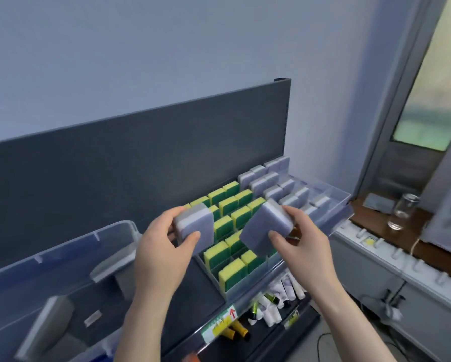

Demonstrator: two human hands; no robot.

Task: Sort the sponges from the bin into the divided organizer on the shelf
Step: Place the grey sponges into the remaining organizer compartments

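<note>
My left hand [164,246] grips a grey sponge [193,226] upright, thumb on its front face. My right hand [305,239] grips a second grey sponge [266,228], tilted, above the divided organizer [334,202] on the shelf. The organizer holds rows of yellow-and-green sponges [232,273] on its left side and grey sponges [268,178] on its right side. The clear plastic bin [70,246] stands at the lower left with grey sponges [49,327] still lying inside.
A dark panel [140,158] rises behind the shelf. The lower shelf holds tubes and small bottles [274,301]. To the right, a counter carries a glass jar [402,212] and a white unit with hooks [391,257].
</note>
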